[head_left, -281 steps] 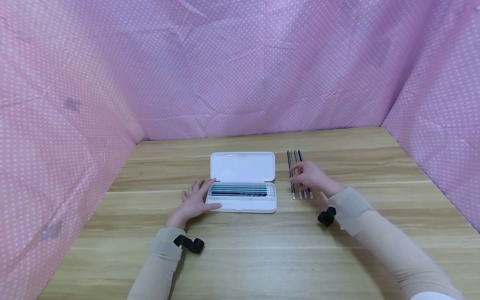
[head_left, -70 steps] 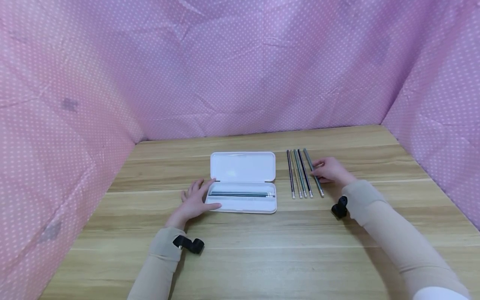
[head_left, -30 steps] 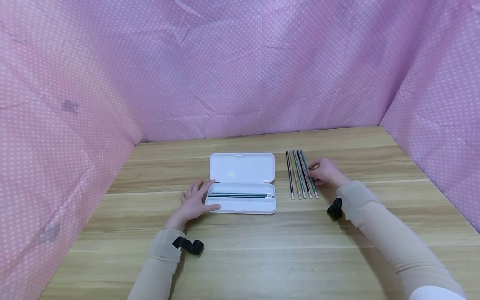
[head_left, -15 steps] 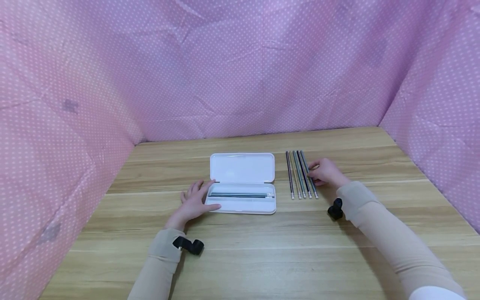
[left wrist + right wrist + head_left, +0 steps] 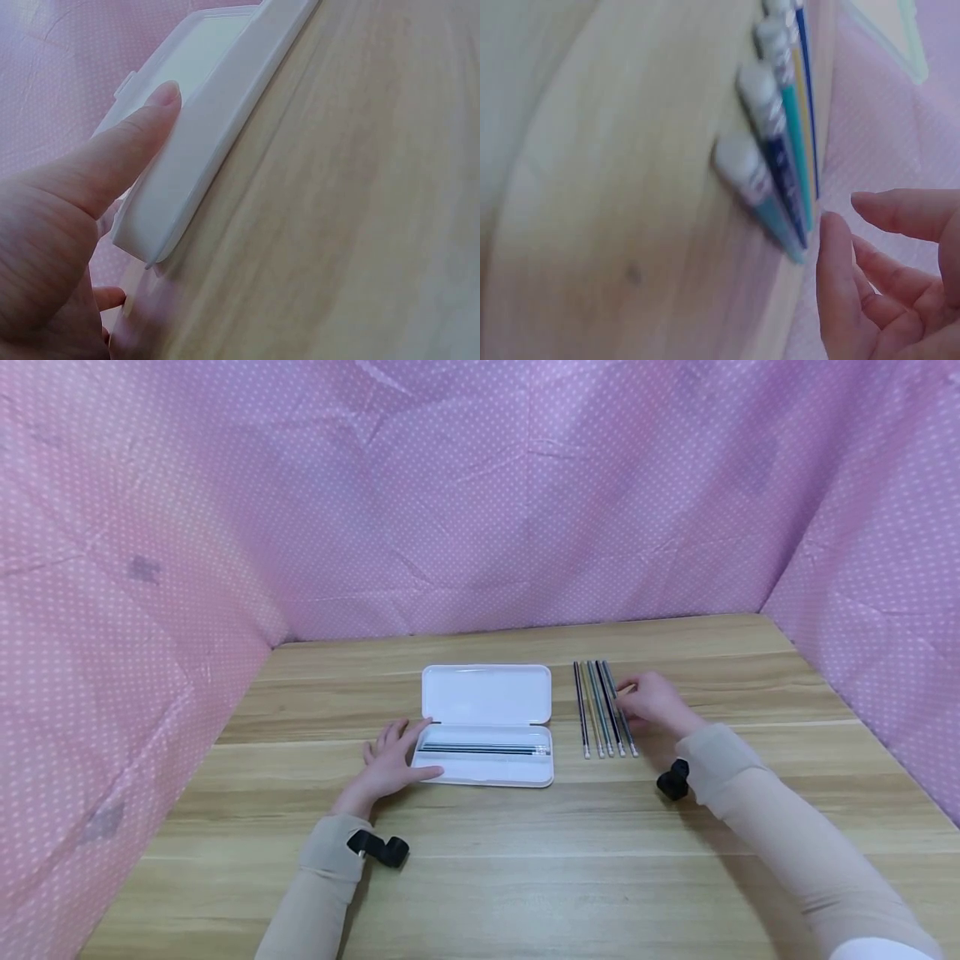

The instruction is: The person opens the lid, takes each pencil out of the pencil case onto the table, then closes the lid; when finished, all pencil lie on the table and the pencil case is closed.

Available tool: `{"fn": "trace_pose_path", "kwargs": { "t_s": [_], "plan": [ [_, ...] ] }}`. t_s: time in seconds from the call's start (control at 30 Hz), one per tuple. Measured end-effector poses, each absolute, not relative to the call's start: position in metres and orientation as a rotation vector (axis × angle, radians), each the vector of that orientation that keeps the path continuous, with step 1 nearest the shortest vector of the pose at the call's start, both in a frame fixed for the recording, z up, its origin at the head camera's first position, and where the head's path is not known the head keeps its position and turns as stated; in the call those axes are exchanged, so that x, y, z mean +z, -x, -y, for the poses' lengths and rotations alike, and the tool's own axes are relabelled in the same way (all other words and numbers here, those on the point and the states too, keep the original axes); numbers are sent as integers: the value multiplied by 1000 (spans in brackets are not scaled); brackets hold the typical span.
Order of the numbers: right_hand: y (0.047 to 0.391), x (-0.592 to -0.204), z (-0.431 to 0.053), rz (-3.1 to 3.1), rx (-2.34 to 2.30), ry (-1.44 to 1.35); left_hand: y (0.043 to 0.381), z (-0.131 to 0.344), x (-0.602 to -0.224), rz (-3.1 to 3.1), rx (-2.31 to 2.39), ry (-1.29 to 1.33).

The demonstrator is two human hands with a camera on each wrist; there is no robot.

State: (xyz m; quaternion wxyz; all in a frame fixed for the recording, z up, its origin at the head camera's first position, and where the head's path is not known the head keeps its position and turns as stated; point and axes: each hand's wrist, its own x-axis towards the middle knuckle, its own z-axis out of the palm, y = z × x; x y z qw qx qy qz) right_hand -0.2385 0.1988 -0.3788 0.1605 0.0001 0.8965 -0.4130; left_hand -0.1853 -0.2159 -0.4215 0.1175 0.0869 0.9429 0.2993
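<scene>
Five pencils (image 5: pixel 602 710) now beside the white case (image 5: pixel 483 771), up from four; fewer inside.

Your left hand (image 5: pixel 56 232) rests its thumb on the white case (image 5: pixel 199 142), counter (image 5: pixel 330 210) beneath it, pink dotted cloth (image 5: pixel 60 97) behind it.

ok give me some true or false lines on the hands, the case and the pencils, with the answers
1. The white case is open. True.
2. The left hand is away from the case. False: its thumb rests on the case.
3. Five loose pencils lie on the table. True.
4. The right hand is above the case. False: it is beside the loose pencils, at the row's right end.
5. The loose pencils' erasers point away from the person. False: they point towards the person.
6. More pencils lie inside the case. True.
</scene>
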Motion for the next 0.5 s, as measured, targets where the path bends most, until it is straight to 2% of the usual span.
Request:
{"fn": "trace_pose_path", "kwargs": {
  "t_s": [0.5],
  "plan": [
    [228, -374, -152, -2619, -1125, 253, 186, 216, -423, -2766, 868, -245]
  ]
}}
